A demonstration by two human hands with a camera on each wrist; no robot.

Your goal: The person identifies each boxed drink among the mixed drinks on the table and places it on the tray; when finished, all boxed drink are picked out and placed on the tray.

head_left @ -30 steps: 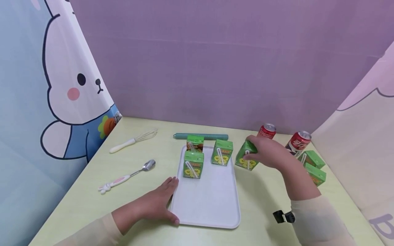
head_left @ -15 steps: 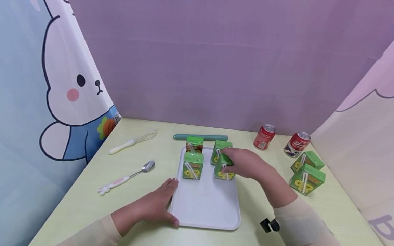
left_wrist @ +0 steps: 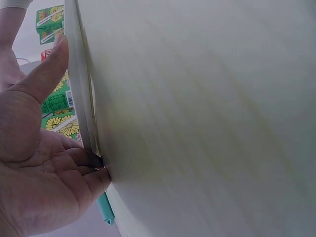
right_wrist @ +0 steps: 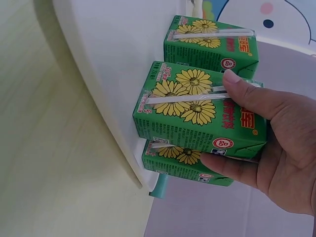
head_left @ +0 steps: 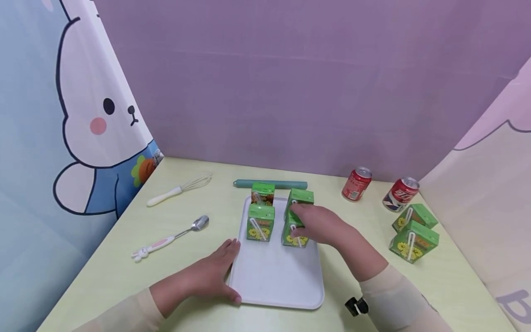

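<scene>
My right hand [head_left: 323, 226] grips a green drink carton [right_wrist: 197, 118] with yellow flowers and a white straw. In the right wrist view, thumb and fingers pinch its upper end; its base is at the white tray [head_left: 278, 281]. Right behind it on the tray stands a similar carton [head_left: 304, 194], partly hidden. Two more stand at the tray's left side, a front carton [head_left: 260, 223] and a back carton [head_left: 262, 190]. My left hand [head_left: 213, 274] lies spread along the tray's left edge, its thumb and fingertips touching the rim.
Two red cans, a left can [head_left: 356, 184] and a right can [head_left: 400, 194], stand at the back right. Near them are a front carton [head_left: 415, 242] and a rear carton [head_left: 419, 214]. A whisk [head_left: 180, 190], a spoon [head_left: 172, 239] and a teal rod [head_left: 286, 185] lie around the tray.
My right hand has carried the carton leftward from beside the tray onto its right side, in front of the back right carton. My left hand has stayed at the tray's edge.
</scene>
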